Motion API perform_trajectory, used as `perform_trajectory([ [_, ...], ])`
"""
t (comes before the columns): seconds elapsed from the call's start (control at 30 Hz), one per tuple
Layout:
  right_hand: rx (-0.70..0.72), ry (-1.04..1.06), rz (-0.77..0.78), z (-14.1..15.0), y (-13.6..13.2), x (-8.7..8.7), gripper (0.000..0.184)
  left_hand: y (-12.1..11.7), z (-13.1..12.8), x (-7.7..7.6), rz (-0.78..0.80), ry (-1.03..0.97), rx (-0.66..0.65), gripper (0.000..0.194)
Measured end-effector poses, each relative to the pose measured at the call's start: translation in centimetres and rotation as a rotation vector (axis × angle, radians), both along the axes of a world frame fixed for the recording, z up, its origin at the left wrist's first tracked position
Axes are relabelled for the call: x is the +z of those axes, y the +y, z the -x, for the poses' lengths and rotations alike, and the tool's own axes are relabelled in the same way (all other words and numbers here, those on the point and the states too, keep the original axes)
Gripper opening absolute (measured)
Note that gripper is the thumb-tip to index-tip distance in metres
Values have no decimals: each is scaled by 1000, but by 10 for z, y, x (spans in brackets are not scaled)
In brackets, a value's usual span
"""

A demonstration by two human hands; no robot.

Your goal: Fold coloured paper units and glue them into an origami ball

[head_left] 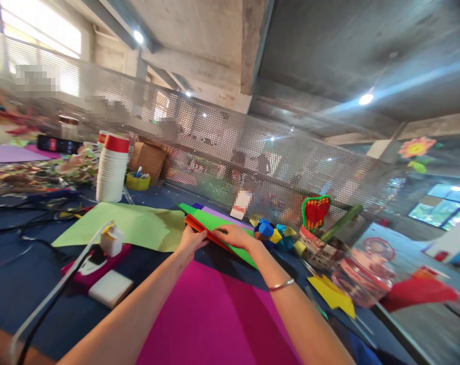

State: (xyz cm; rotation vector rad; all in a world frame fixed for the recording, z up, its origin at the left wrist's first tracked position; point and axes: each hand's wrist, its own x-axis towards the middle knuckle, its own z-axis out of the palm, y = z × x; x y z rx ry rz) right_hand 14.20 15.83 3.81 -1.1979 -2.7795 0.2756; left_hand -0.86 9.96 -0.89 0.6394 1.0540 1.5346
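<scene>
A stack of coloured paper sheets (210,223), green on top with orange and purple edges showing, lies on the dark blue table (20,279). My left hand (190,239) grips the stack's near left edge, fingers closed on it. My right hand (235,235) rests flat on top of the green sheet, fingers stretched out. A large magenta sheet (214,314) lies under my forearms. A silver bangle (281,285) circles my right wrist.
A light green sheet (134,225) lies to the left, beside a white charger (111,239) on a pink phone and a white power bank (110,288). A stack of paper cups (111,170) stands behind. Folded paper pieces (271,230), a paper flower (315,212), a glass jar (361,276) and yellow scraps (334,294) crowd the right. A perforated metal screen (252,147) backs the table.
</scene>
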Motion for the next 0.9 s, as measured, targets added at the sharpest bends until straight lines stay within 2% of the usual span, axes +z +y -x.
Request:
perform_trajectory([
  [0.23,-13,-21,-26,2,-2,-4,55,-2,-1,1,9,40,14,40],
  [0.4,10,-48,-32,5,-3,0,42,0,0,-2,6,53,4,38],
  [0.53,-33,-72,-87,7,-3,-3,37,0,0,-4,20,74,10,34],
  [0.6,-79,-71,-141,9,-5,-8,42,0,0,-5,13,86,10,33],
  [0.73,-118,-64,-218,14,-13,-17,67,0,-2,-6,0,130,30,34],
  [0.9,-48,-23,-248,15,-23,-14,69,5,-4,-12,-21,201,56,42],
])
